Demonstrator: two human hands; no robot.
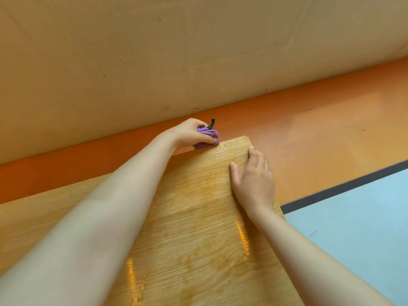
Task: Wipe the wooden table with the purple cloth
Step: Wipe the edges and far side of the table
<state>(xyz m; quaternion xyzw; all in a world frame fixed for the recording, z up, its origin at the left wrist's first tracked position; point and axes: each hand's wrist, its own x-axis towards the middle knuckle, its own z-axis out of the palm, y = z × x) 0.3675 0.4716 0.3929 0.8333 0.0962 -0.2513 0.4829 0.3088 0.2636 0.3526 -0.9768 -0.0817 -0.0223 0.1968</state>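
**deskguy:** How's that cloth (209,135) gonna handle? I see it just above the middle of the frame, bunched up on the far edge of the table (198,217), close to the far corner.

**mopsy:** Soft and light, I'd guess. Basically no weight, and it squashes into whatever shape you squeeze. The left hand (189,133) has it wadded into a ball, fingers and thumb curled round it. A purple fold pokes out toward the corner and a little black tag (212,123) sticks up. That's the hold I'd use too: palm on top, press down, and it shouldn't slip out. Downside is that a ball covers less wood than a flat pad would.

**deskguy:** And the other hand?

**mopsy:** The right hand (254,182) is right of centre, lying flat on the top by the right edge. Fingers are straight and it's holding nothing. Looks like it's bracing, imo.

**deskguy:** Surface?

**mopsy:** Smooth, glossy wood grain. There are bright glare streaks (242,239) in the lower middle and some darker blotches that might be damp, can't say for sure. The cloth should glide easily. It's partly hanging past the edge though, so a loose grip could drop it.

**deskguy:** Room?

**mopsy:** A big tan surface (154,51) fills the top half, with an orange band (309,120) running under it. Lower right there's a pale blue patch (353,228) with a dark stripe (344,186) along its edge. Can't tell what's wall and what's floor.
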